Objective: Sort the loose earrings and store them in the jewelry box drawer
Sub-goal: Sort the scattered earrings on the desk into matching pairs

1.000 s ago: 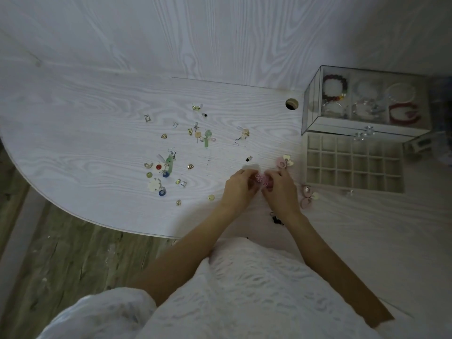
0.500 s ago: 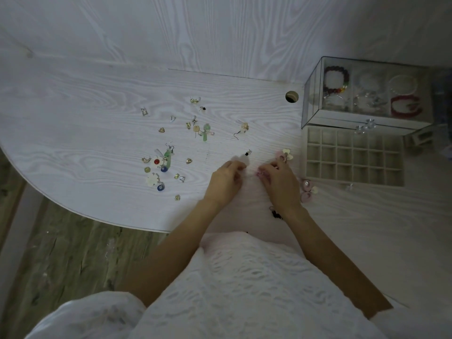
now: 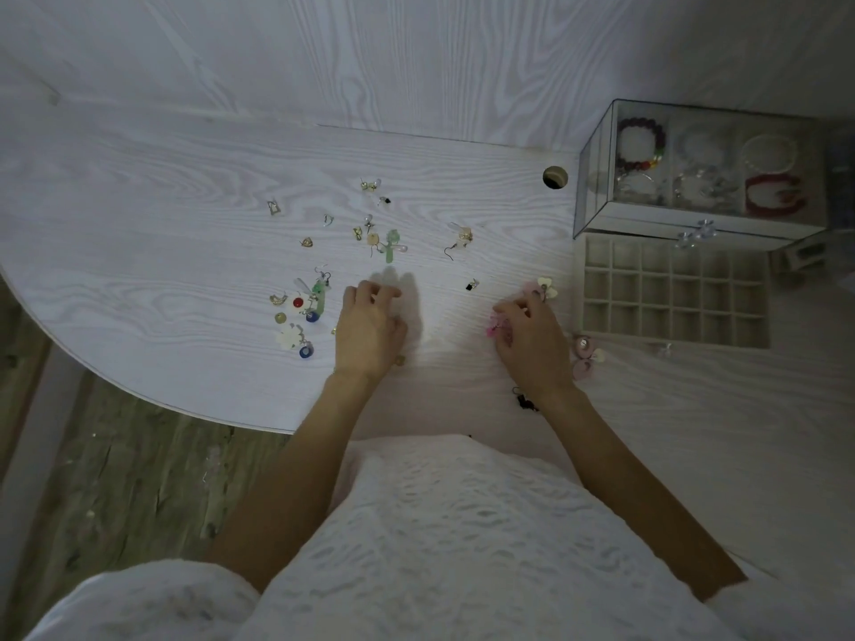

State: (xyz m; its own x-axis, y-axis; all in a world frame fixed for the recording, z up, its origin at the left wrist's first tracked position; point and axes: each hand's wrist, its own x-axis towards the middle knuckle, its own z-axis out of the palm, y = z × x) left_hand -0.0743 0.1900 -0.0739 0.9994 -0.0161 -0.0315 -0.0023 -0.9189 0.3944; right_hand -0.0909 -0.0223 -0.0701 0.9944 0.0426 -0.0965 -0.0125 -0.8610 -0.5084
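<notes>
Several loose earrings lie scattered on the white table (image 3: 162, 279): a colourful cluster (image 3: 300, 312) on the left and a green drop earring (image 3: 392, 245) farther back. My left hand (image 3: 370, 328) hovers just right of the cluster, fingers loosely curled and holding nothing I can see. My right hand (image 3: 529, 340) pinches a small pink earring (image 3: 497, 328) low over the table. The beige divided drawer (image 3: 671, 293) stands pulled out to its right, below the glass jewelry box (image 3: 601, 178). Every compartment I can see holds nothing.
Pale pink flower earrings (image 3: 584, 351) lie between my right hand and the drawer, another one (image 3: 543, 289) past my fingertips. A black earring (image 3: 525, 402) sits by my right wrist. A cable hole (image 3: 554, 177) is left of the box. The table's curved edge drops off at left.
My hands, together on the pink earring a second ago, have parted. The left one went left towards the cluster; the right one went right with the pink earring.
</notes>
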